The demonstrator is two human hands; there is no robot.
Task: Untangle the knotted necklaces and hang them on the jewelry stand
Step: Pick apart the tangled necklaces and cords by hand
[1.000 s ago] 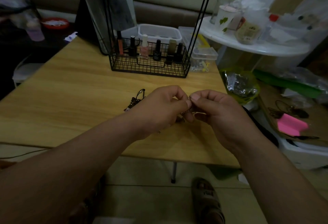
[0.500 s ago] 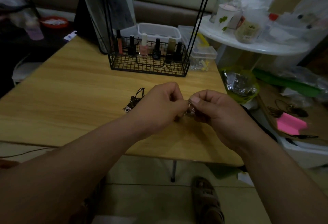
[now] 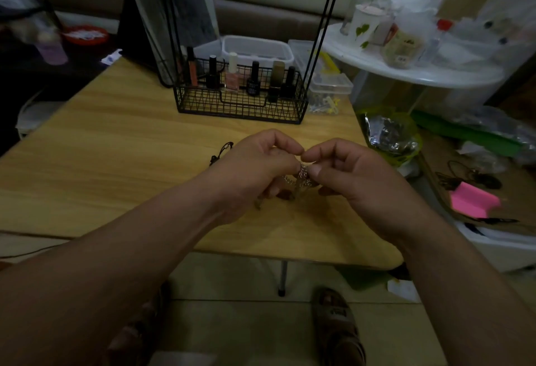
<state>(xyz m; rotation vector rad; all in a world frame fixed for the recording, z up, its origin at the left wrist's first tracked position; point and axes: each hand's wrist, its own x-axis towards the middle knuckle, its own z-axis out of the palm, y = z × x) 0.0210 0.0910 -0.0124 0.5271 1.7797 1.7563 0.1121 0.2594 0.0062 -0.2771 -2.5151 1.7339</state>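
A knot of thin silver chain necklaces (image 3: 303,175) hangs between my two hands just above the wooden table (image 3: 116,162). My left hand (image 3: 255,171) pinches the chain from the left with curled fingers. My right hand (image 3: 345,174) pinches the same knot from the right, thumb against forefinger. A dark cord necklace (image 3: 222,152) lies on the table, partly hidden behind my left hand. The black wire jewelry stand (image 3: 240,104) rises at the back of the table, its basket base holding several nail polish bottles; its top is out of view.
A mirror (image 3: 174,11) leans behind the stand. Clear plastic boxes (image 3: 327,87) sit beside the basket. A white round shelf (image 3: 420,69) crowded with cups and jars stands to the right, above bags and a pink block (image 3: 472,200). My feet show below the table edge.
My hands have lifted slightly and parted a little, exposing more of the silver chain between the fingertips. The dark cord necklace stays in place.
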